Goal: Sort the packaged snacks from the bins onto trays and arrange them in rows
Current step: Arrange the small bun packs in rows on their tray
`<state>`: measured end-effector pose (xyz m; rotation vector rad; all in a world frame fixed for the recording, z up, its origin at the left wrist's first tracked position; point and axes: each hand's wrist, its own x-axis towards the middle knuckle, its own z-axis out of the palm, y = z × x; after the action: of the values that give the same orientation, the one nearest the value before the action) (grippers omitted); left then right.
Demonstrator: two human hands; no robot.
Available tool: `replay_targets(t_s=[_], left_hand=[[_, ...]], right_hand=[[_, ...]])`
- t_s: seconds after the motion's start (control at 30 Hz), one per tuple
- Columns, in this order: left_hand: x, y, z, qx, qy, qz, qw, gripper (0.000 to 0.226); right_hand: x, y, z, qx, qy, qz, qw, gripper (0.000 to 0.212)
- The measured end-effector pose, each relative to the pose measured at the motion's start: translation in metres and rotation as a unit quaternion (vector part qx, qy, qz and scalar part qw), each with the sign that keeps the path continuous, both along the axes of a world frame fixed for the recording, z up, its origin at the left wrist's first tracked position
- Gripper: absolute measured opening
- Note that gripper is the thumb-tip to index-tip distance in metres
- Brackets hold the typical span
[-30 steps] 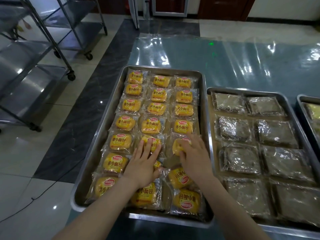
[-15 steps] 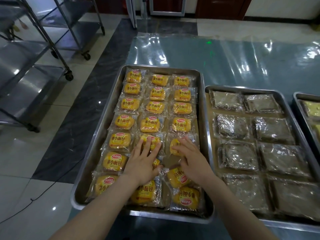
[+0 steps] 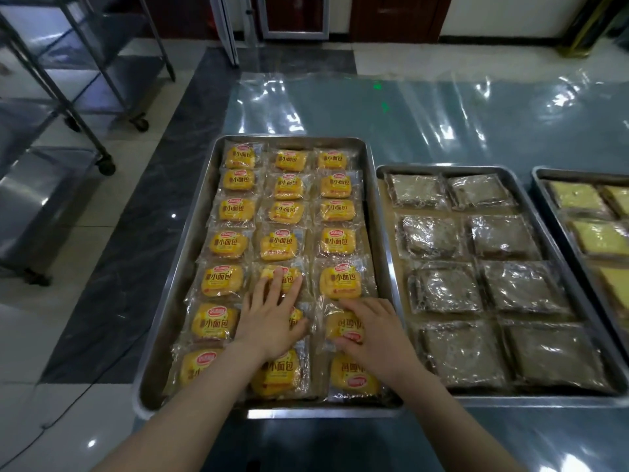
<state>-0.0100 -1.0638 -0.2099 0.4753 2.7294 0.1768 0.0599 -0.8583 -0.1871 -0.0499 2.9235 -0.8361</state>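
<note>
A steel tray [image 3: 182, 267] holds yellow packaged small breads in three columns. My left hand [image 3: 272, 315] lies flat with straight fingers on the middle column, fingertips on the fifth-row packet [image 3: 289, 277]. Beside it, my right hand [image 3: 374, 332] grips an upside-down packet [image 3: 340, 327] in the right column, fingers along its far edge and thumb at its near edge. Another upside-down packet [image 3: 354, 378] lies nearest me in that column. The fifth-row right packet [image 3: 340, 281] lies uncovered.
A second steel tray [image 3: 452, 169] to the right holds brown wrapped squares in two columns. A third tray [image 3: 537, 185] at the far right holds yellow-green packets [image 3: 575, 195]. Clear film covers the table [image 3: 442, 107]. Wheeled metal racks [image 3: 44, 97] stand on the floor at left.
My right hand left the fifth-row right packet and drew back onto the upside-down packet one row nearer. My left hand stayed on the middle column.
</note>
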Motion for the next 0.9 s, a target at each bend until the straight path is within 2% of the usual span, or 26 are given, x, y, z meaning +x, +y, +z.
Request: replay_targets(t_s=[0.1,0.17,0.2,0.3,0.37,0.43,0.5,0.53,0.6,0.7,0.73,0.8,0.87,0.9], left_hand=[[0.008,-0.001,0.010,0.055,0.086,0.002,0.995,0.066],[0.017,0.002,0.022,0.139,0.131,0.040,0.981,0.054],[0.022,0.003,0.028,0.190,0.122,0.071,0.972,0.049],[0.040,0.008,0.044,0.358,-0.032,0.110,0.927,0.031],[0.051,0.011,0.050,0.429,-0.124,0.092,0.890,0.026],[0.057,0.012,0.053,0.458,-0.162,0.085,0.870,0.038],[0.056,0.011,0.053,0.462,-0.156,0.104,0.867,0.047],[0.056,0.011,0.053,0.453,-0.142,0.111,0.873,0.049],[0.055,0.009,0.054,0.442,-0.127,0.120,0.879,0.049],[0.056,0.006,0.055,0.447,-0.166,0.134,0.869,0.047],[0.056,0.005,0.055,0.441,-0.177,0.137,0.869,0.043],[0.056,0.004,0.057,0.445,-0.182,0.153,0.864,0.032],[0.054,0.005,0.058,0.477,-0.172,0.179,0.843,0.017],[0.054,0.005,0.058,0.499,-0.167,0.196,0.828,0.010]], right_hand=[[0.004,-0.001,0.007,-0.050,0.039,-0.058,0.996,0.064],[0.004,-0.004,0.013,-0.123,0.038,-0.111,0.985,0.070],[0.004,-0.007,0.015,-0.160,0.033,-0.135,0.977,0.074],[0.006,-0.023,0.023,-0.272,0.010,-0.185,0.944,0.077],[0.009,-0.035,0.024,-0.361,-0.020,-0.213,0.908,0.057],[0.012,-0.044,0.024,-0.462,-0.065,-0.257,0.846,0.049],[0.013,-0.045,0.024,-0.521,-0.110,-0.284,0.797,0.060],[0.013,-0.045,0.026,-0.521,-0.114,-0.289,0.795,0.064],[0.014,-0.041,0.030,-0.475,-0.084,-0.286,0.828,0.074],[0.014,-0.028,0.032,-0.433,-0.050,-0.237,0.868,0.087],[0.014,-0.023,0.033,-0.436,-0.059,-0.211,0.873,0.079],[0.014,-0.012,0.037,-0.458,-0.085,-0.179,0.866,0.045],[0.017,-0.006,0.042,-0.468,-0.084,-0.182,0.860,0.015],[0.018,-0.005,0.042,-0.468,-0.079,-0.191,0.859,0.008]])
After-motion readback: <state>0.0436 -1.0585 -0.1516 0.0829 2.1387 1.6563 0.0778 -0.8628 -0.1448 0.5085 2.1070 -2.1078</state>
